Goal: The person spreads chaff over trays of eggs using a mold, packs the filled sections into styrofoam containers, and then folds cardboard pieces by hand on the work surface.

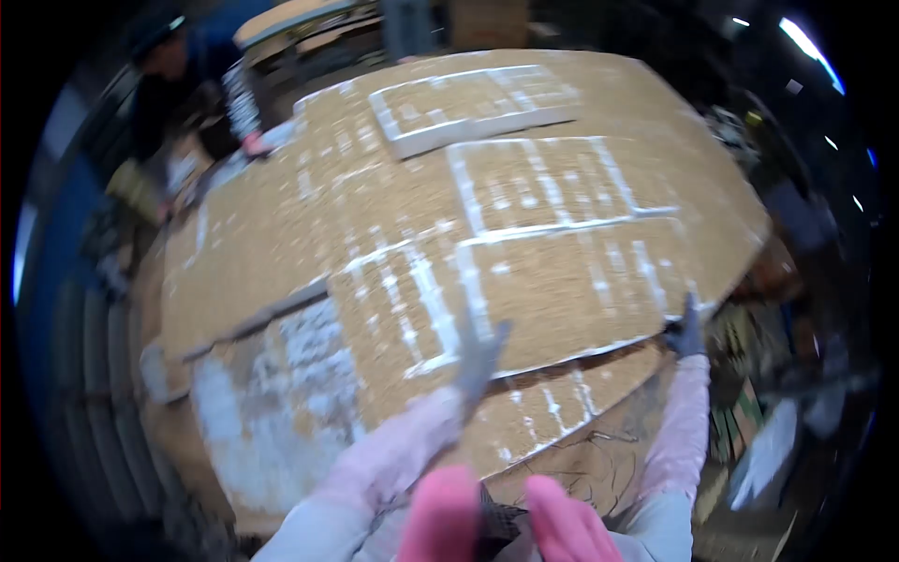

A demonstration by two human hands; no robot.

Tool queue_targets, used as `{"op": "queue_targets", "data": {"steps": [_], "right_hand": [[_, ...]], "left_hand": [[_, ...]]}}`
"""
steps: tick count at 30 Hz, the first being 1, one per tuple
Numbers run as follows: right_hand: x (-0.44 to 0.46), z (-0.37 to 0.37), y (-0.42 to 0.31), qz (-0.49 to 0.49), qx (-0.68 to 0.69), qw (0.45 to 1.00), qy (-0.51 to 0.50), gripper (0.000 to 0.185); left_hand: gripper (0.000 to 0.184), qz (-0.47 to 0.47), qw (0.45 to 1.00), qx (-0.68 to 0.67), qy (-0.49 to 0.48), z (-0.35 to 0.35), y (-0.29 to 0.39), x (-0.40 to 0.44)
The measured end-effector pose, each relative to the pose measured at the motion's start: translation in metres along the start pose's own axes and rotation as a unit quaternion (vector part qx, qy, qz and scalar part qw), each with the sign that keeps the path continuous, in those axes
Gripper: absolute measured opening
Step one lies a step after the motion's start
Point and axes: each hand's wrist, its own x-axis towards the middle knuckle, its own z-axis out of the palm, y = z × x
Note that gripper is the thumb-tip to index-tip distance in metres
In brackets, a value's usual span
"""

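Observation:
A tan, grainy board [562, 290] with white bands along its edges lies in front of me, over other similar boards. My left hand [479, 361], in a grey glove and blurred by motion, is at its near left corner, thumb apart from the fingers. At the near right corner, my right hand [688, 335], in a dark grey glove, has its fingers along the side and its thumb over the top. Below the board's front edge runs a dark gap, and another white-striped board [552, 407] shows beneath. The undersides of both hands are hidden.
More tan boards [375, 201] overlap across the wide surface, one thick white-edged board [482, 126] among them. A whitish, patchy surface [267, 403] lies at left. Another person [192, 94] stands at the far left edge. Blurred pink shapes [440, 515] show near my body.

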Motion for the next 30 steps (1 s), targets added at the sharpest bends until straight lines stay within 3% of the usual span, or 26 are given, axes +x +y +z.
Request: {"op": "queue_targets", "data": {"steps": [1, 2, 3, 4, 6, 7, 8, 9, 10, 11, 12, 13, 14, 15, 16, 17, 18, 19, 22, 23, 24, 25, 26, 28, 30], "right_hand": [[0.024, -0.024, 0.0, -0.06, -0.064, 0.996, -0.006, 0.057], [0.045, -0.033, 0.0, -0.201, -0.274, 0.937, 0.076, 0.053], [0.065, -0.042, -0.001, -0.291, -0.471, 0.803, 0.221, 0.049], [0.039, 0.02, 0.005, -0.392, -0.522, 0.692, 0.307, 0.041], [-0.028, 0.151, 0.037, -0.336, -0.338, 0.865, 0.157, 0.04], [-0.081, 0.228, 0.061, -0.287, -0.337, 0.897, 0.001, 0.035], [-0.103, 0.268, 0.098, -0.178, -0.327, 0.923, -0.092, 0.034], [-0.128, 0.311, 0.138, -0.06, -0.292, 0.936, -0.188, 0.033], [-0.149, 0.349, 0.184, 0.088, -0.257, 0.928, -0.255, 0.034], [-0.175, 0.398, 0.212, 0.274, -0.098, 0.892, -0.346, 0.037], [-0.177, 0.415, 0.28, 0.354, 0.032, 0.862, -0.362, 0.04], [-0.181, 0.435, 0.343, 0.229, -0.038, 0.89, -0.393, 0.042], [-0.178, 0.451, 0.386, 0.101, -0.147, 0.886, -0.427, 0.045], [-0.175, 0.468, 0.429, -0.032, -0.255, 0.866, -0.429, 0.048], [-0.16, 0.504, 0.439, -0.017, -0.353, 0.861, -0.366, 0.055], [-0.146, 0.541, 0.449, 0.01, -0.444, 0.842, -0.305, 0.064], [-0.134, 0.578, 0.45, 0.176, -0.466, 0.852, -0.16, 0.071], [-0.112, 0.592, 0.472, 0.149, -0.51, 0.845, -0.062, 0.074], [-0.098, 0.606, 0.494, 0.09, -0.543, 0.833, 0.05, 0.065], [-0.087, 0.581, 0.5, 0.043, -0.537, 0.84, -0.066, 0.061], [-0.079, 0.577, 0.505, 0.072, -0.429, 0.894, -0.11, 0.054], [-0.072, 0.573, 0.51, 0.112, -0.315, 0.931, -0.147, 0.046], [-0.069, 0.573, 0.509, 0.223, -0.082, 0.966, -0.099, 0.034], [-0.059, 0.565, 0.515, 0.213, -0.086, 0.968, -0.098, 0.023], [-0.058, 0.562, 0.511, 0.243, -0.059, 0.965, -0.076, 0.023]], "left_hand": [[0.078, 0.018, 0.992, 0.122, 0.032, 0.015, -0.003, 0.009], [0.078, 0.048, 0.962, 0.265, 0.051, 0.033, -0.046, 0.028], [0.079, 0.075, 0.911, 0.402, 0.057, 0.03, -0.077, 0.045], [0.068, 0.03, 0.905, 0.423, -0.029, 0.003, 0.008, 0.03], [0.056, 0.133, 0.941, 0.303, -0.076, -0.048, -0.012, 0.04], [0.048, 0.203, 0.916, 0.346, 0.023, -0.08, -0.032, 0.037], [0.046, 0.166, 0.958, 0.228, 0.049, -0.127, 0.01, 0.005], [0.042, 0.069, 0.992, 0.059, 0.087, -0.172, 0.026, -0.019], [0.045, 0.087, 0.973, 0.172, 0.128, -0.244, 0.001, -0.038], [0.049, 0.094, 0.937, 0.289, 0.174, -0.316, -0.024, -0.056], [0.052, 0.092, 0.888, 0.393, 0.223, -0.387, -0.049, -0.075], [0.048, -0.005, 0.73, 0.655, 0.195, -0.453, -0.051, -0.092], [0.046, -0.072, 0.495, 0.855, 0.134, -0.519, -0.054, -0.109], [0.048, -0.042, 0.608, 0.737, 0.294, -0.588, -0.076, -0.124], [0.049, -0.005, 0.837, 0.432, 0.336, -0.661, -0.098, -0.119], [0.051, 0.068, 0.919, 0.063, 0.383, -0.733, -0.119, -0.114], [0.054, -0.018, 0.905, 0.145, 0.4, -0.772, -0.105, -0.104], [0.057, -0.027, 0.91, 0.112, 0.399, -0.789, -0.094, -0.097], [0.067, -0.028, 0.927, -0.007, 0.374, -0.831, -0.093, -0.061], [0.068, -0.012, 0.934, -0.059, 0.352, -0.842, -0.118, -0.048], [0.069, 0.006, 0.936, -0.115, 0.334, -0.851, -0.136, -0.039], [0.067, 0.007, 0.95, 0.022, 0.311, -0.839, -0.138, -0.037], [0.064, 0.003, 0.943, 0.074, 0.324, -0.834, -0.138, -0.034], [0.058, -0.01, 0.923, 0.182, 0.339, -0.823, -0.134, -0.03], [0.054, 0.046, 0.944, 0.094, 0.314, -0.812, -0.116, -0.032]]}}
